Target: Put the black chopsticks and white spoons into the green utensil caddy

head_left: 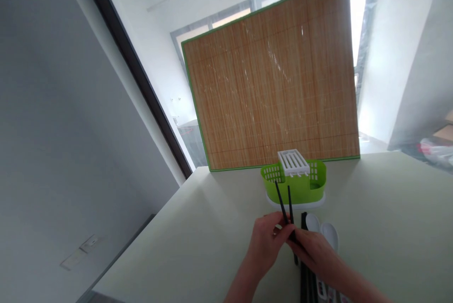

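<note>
A pair of black chopsticks [282, 202] is raised above the table, their upper ends spread apart. My left hand [267, 239] is closed around them, with thumb and fingers pinching near the middle. My right hand [314, 248] is also closed on the chopsticks, touching the left fingertips; its grip is partly hidden. Under and beside the right hand lie more black chopsticks [304, 274] and white spoons [330, 233] with printed handles. Just beyond the hands stands a green utensil holder [295, 191] with pierced sides, a white slotted rack [293, 161] across its top and a white base.
The white table [212, 227] stretches to both sides. A bamboo mat [276, 76] with green edging stands upright behind the holder, against a glass partition. A grey wall [71, 128] rises on the left. Plastic-wrapped items [437, 149] are at the far right.
</note>
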Demonstrator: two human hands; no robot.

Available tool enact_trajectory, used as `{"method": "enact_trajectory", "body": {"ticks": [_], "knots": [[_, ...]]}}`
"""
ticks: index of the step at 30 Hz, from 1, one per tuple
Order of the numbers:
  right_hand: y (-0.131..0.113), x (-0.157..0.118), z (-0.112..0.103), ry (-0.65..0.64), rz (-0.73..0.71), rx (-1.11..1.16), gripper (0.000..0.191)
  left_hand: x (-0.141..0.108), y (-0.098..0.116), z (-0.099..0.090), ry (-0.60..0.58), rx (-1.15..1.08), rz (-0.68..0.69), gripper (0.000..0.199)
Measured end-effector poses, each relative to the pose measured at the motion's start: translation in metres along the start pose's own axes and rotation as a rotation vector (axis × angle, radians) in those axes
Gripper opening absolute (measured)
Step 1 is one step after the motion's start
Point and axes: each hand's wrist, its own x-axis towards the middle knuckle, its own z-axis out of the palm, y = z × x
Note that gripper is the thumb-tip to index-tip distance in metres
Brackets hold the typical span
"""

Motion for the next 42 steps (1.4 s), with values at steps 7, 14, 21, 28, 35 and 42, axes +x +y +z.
{"method": "enact_trajectory", "body": {"ticks": [7,14,21,28,35,42], "knots": [[-0.013,0.004,-0.001,-0.084,-0.034,-0.129,0.018,0.001,0.009,-0.009,0.082,-0.114,0.052,0.026],[-0.006,-0.001,0.006,-0.092,-0.060,-0.225,0.010,0.000,0.001,-0.001,0.065,-0.267,0.017,0.019],[-0.009,-0.003,0.005,-0.083,-0.070,-0.240,0.008,-0.001,0.010,-0.015,0.014,-0.070,0.123,0.009],[-0.003,-0.001,-0.016,0.068,-0.012,-0.219,0.021,0.059,0.045,-0.084,0.420,-0.157,0.243,0.018],[0.004,-0.001,-0.015,0.089,-0.106,-0.334,0.015,0.160,0.030,-0.085,0.416,0.035,0.275,0.024],[0.006,-0.001,-0.014,0.111,-0.117,-0.394,0.015,0.195,-0.034,-0.035,0.191,0.306,-0.160,0.026]]}}
